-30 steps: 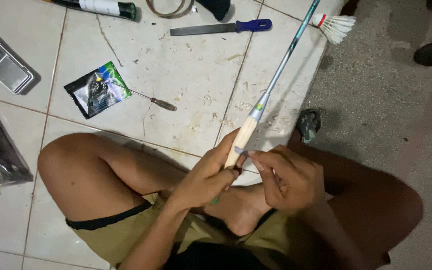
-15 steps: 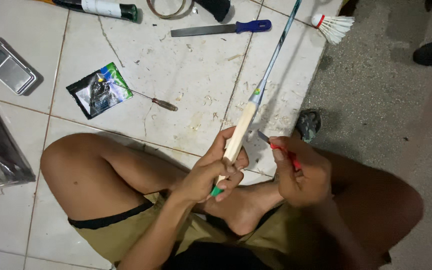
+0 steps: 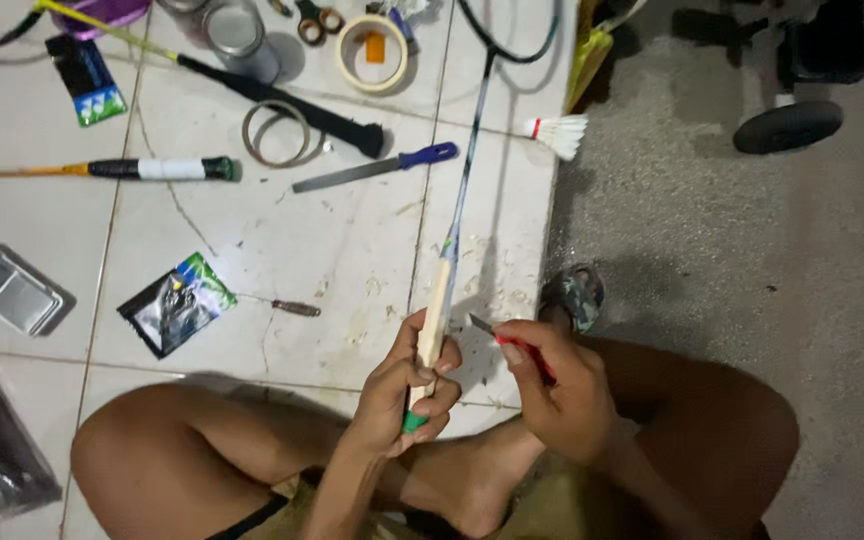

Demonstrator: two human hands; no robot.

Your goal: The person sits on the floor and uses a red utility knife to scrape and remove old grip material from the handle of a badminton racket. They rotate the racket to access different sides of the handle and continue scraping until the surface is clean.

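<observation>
Left hand [image 3: 407, 385] stays clamped on the bare racket handle [image 3: 434, 318]; right hand [image 3: 557, 385], gripping the red knife [image 3: 507, 340], has pulled clear.

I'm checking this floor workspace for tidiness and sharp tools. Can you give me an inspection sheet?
Surface: white tiled floor, scuffed, wood shavings near the racket.
Job's things: badminton racket with bare wooden handle, held upright by the left hand; red-handled blade in the right hand.
Clutter: blue-handled file, shuttlecock, tape roll, foil packet, small screwdriver, two more rackets.
Hands: both closed on their tools.
Cables: nothing seen.
Surroundings: grey concrete, a wheel.
</observation>
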